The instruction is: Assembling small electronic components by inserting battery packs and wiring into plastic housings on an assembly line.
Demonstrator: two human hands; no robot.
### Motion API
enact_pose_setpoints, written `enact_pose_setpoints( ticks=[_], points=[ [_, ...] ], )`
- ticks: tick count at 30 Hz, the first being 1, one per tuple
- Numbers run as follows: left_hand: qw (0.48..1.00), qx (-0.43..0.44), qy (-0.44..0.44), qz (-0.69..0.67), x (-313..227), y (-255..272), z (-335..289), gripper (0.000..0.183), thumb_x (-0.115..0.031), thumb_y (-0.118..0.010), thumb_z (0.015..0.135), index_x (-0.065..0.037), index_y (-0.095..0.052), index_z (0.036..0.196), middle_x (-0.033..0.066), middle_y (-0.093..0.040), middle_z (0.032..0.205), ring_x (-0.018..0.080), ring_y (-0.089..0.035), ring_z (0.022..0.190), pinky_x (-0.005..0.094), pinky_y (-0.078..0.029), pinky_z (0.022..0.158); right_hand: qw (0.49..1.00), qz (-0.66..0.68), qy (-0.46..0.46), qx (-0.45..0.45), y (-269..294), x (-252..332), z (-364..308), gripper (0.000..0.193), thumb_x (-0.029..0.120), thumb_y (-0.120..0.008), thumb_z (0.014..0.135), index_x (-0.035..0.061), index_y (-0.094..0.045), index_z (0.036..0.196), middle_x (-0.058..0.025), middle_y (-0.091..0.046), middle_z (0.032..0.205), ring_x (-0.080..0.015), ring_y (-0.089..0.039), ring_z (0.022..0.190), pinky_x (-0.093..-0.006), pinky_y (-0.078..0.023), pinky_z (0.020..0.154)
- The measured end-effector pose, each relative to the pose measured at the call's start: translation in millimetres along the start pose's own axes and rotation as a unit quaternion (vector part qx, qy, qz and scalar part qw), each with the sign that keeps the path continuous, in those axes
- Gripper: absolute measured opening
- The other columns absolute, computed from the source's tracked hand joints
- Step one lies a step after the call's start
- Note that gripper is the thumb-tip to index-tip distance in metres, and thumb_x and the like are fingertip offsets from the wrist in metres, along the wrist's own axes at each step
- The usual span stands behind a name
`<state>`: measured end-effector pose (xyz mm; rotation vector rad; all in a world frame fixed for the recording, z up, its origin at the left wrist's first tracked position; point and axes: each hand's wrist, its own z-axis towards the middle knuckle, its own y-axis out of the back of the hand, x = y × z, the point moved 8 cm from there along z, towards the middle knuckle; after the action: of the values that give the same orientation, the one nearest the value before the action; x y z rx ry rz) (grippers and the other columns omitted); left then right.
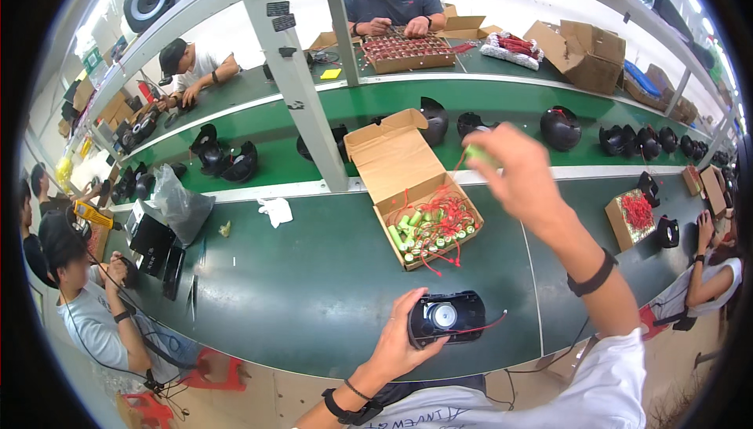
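Observation:
My left hand [396, 344] grips a black plastic speaker housing [471, 311] at the near edge of the bench. A round silver speaker driver [442, 317] shows inside it, and a thin red lead with a small connector sticks out to the right. Raised over the bench, my right hand [511, 174] pinches a green battery cell [475, 153]; a red wire trails below it. Just left of that hand stands an open cardboard box [396, 150], its lid folded back. Green cells with red wires [435, 229] lie tangled in it, some wires hanging over the front.
Behind the box, a green conveyor [271, 127] carries several black housings [561, 129]. A grey metal post [302, 92] rises left of the box. White tissue [275, 210] and a plastic bag [182, 205] lie leftward; a box of red-wired parts [629, 217] sits rightward. Co-workers surround the bench.

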<state>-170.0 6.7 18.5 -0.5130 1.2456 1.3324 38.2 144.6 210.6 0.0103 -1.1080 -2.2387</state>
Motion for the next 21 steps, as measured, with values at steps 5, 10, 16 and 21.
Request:
enact_pose_setpoints(
  ticks=[5,10,16,21],
  points=[
    [0.999,0.004,0.010,0.031,0.6,-0.5,0.0,0.104,-0.015,-0.097,0.074,-0.002,-0.037,0.158,0.0218,-0.053,0.148,0.0348,-0.058,0.134,0.0449,-0.048,0.114,0.976,-0.128,0.099,0.144,-29.8,-4.9,-24.8,0.030,0.006,-0.076,0.086,0.0070,-0.073,0.116,-0.0153,-0.063,0.089,-0.0355,-0.067,0.087,-0.0468,-0.054,0.077],
    [1.000,0.019,0.004,0.025,-5.3,-8.5,4.0,0.106,-0.017,-0.098,0.074,-0.002,-0.036,0.158,0.0226,-0.052,0.148,0.0358,-0.058,0.133,0.0457,-0.047,0.115,0.979,-0.033,-0.001,0.202,9.3,-13.9,-19.5,0.019,0.010,-0.075,0.096,0.0034,-0.074,0.114,-0.0160,-0.073,0.100,-0.0307,-0.072,0.091,-0.0390,-0.057,0.084],
    [1.000,0.018,0.018,0.013,-1.7,-22.9,10.5,0.103,-0.018,-0.097,0.079,-0.002,-0.035,0.160,0.0220,-0.052,0.149,0.0340,-0.058,0.135,0.0438,-0.046,0.116,0.869,0.432,-0.199,-0.137,36.4,3.2,-89.4,0.023,0.000,-0.075,0.098,-0.0044,-0.071,0.120,-0.0117,-0.075,0.112,-0.0165,-0.074,0.101,-0.0321,-0.061,0.090],
    [0.997,0.051,0.027,-0.051,-9.8,-36.7,24.5,0.102,-0.015,-0.091,0.084,-0.004,-0.028,0.163,0.0260,-0.045,0.154,0.0439,-0.053,0.137,0.0494,-0.047,0.115,0.828,0.460,-0.311,-0.084,-16.3,63.9,-186.0,0.022,-0.004,-0.080,0.093,-0.0041,-0.074,0.114,-0.0171,-0.080,0.112,-0.0215,-0.078,0.102,-0.0334,-0.064,0.089]
  ],
)
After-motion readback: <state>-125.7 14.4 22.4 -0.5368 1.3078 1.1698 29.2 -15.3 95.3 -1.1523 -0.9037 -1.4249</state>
